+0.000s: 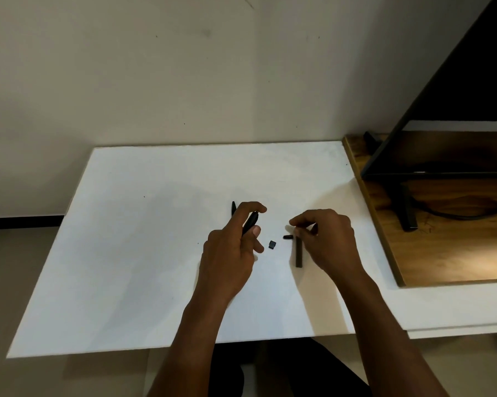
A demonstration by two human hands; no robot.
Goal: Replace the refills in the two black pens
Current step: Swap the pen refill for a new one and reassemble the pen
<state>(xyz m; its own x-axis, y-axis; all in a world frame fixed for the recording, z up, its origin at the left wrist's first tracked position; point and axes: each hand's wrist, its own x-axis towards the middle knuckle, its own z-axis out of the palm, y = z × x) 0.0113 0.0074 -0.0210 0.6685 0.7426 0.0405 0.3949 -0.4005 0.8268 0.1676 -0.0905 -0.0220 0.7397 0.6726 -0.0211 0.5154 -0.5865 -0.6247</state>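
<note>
I am gripping a black pen (250,223) in my left hand (230,253), fingers curling round it above the counter (127,253). The fingers of my right hand (324,239) are pressing together at the top of a black barrel (298,253) lying there; whether they are holding it, I cannot tell.

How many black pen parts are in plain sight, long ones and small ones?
Long black parts: 3 (held part, far part behind the left hand, lying barrel)
Small black bits: 2 (square cap, short tip)
Total: 5
</note>
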